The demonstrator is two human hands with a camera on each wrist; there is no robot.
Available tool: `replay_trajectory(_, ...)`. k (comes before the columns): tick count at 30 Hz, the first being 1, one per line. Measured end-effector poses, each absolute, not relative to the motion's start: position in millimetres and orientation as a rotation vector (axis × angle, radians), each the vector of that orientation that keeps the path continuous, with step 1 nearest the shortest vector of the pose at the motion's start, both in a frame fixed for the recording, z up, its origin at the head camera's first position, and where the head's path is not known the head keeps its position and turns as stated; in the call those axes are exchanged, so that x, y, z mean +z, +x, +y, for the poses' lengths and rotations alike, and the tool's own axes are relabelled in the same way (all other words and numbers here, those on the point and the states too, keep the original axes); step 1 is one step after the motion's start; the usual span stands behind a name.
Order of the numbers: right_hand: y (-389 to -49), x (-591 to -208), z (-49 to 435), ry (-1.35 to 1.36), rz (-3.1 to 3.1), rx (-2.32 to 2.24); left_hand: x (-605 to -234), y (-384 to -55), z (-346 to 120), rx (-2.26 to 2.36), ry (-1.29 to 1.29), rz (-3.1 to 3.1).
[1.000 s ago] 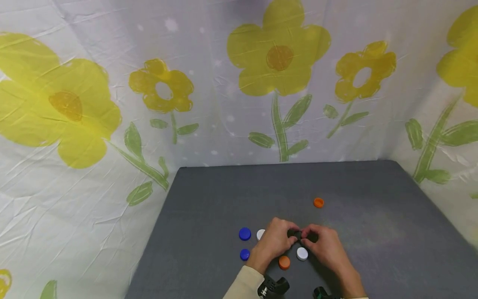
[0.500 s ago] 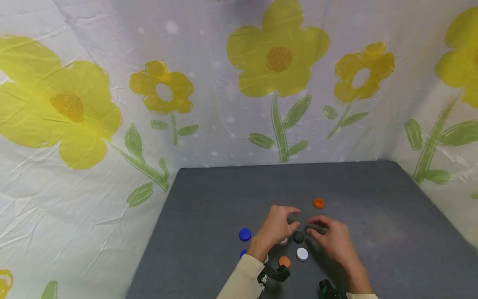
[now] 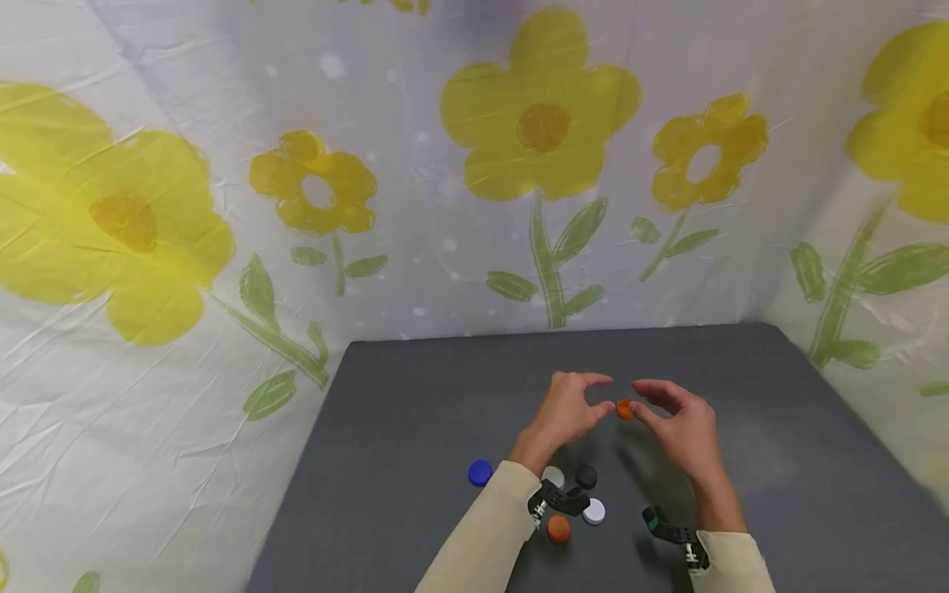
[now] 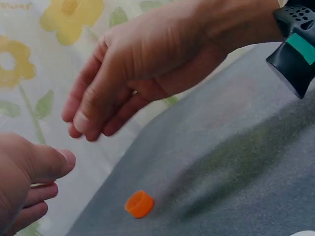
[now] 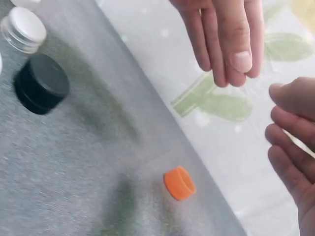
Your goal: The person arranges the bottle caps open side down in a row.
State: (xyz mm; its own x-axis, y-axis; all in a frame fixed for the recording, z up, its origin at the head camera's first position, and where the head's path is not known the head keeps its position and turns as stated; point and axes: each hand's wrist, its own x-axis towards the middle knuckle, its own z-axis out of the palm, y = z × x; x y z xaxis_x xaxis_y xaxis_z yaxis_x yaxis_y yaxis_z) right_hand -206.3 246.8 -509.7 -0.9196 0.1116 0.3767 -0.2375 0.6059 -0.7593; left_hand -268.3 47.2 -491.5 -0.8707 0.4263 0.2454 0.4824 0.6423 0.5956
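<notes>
An orange cap (image 3: 624, 409) lies on the dark table, its hollow side visible in the right wrist view. My left hand (image 3: 567, 408) hovers left of it with thumb and fingers apart, holding nothing. On its other side is my right hand (image 3: 685, 424), also holding nothing, its thumb overlapping the cap's edge in the head view. Both wrist views show the cap on the table below the hands. Nearer to me stands a black capped piece (image 3: 586, 476), with a white-topped clear piece (image 5: 24, 29) beside it.
A white cap (image 3: 593, 511) and a second orange cap (image 3: 558, 529) lie nearer the front of the grey table (image 3: 415, 395). To the left is a blue cap (image 3: 480, 473). My left sleeve (image 3: 474, 527) covers part of the table. A flowered cloth (image 3: 415, 247) hangs behind.
Both hands, which had their fingers at the black piece, have let go of it. They have moved forward to either side of the far orange cap.
</notes>
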Motion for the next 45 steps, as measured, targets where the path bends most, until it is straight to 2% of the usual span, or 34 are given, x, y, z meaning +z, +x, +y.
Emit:
replay_trajectory(11,-233,-528,263,-0.017,-2.433,1.335,-517,-296,70,-1.187,-0.751,-2.784)
replay_trajectory(27,-250,-575,275,-0.024,-2.553,1.433,-551,-311,89,-1.209,-0.785,-2.839)
replay_trajectory(33,-256,-578,272,-0.011,-2.570,1.312,-586,-327,95,-1.209,-0.785,-2.775)
replay_trajectory(36,-256,-580,269,0.005,-2.575,1.287,-590,-326,95,-1.249,-0.760,-2.756)
replay_trajectory(39,-257,-583,267,-0.011,-2.565,1.265,-572,-315,92,-1.320,-0.736,-2.767)
replay_trajectory(45,-257,-584,268,-0.021,-2.552,1.259,-569,-311,97,-1.279,-0.675,-2.808)
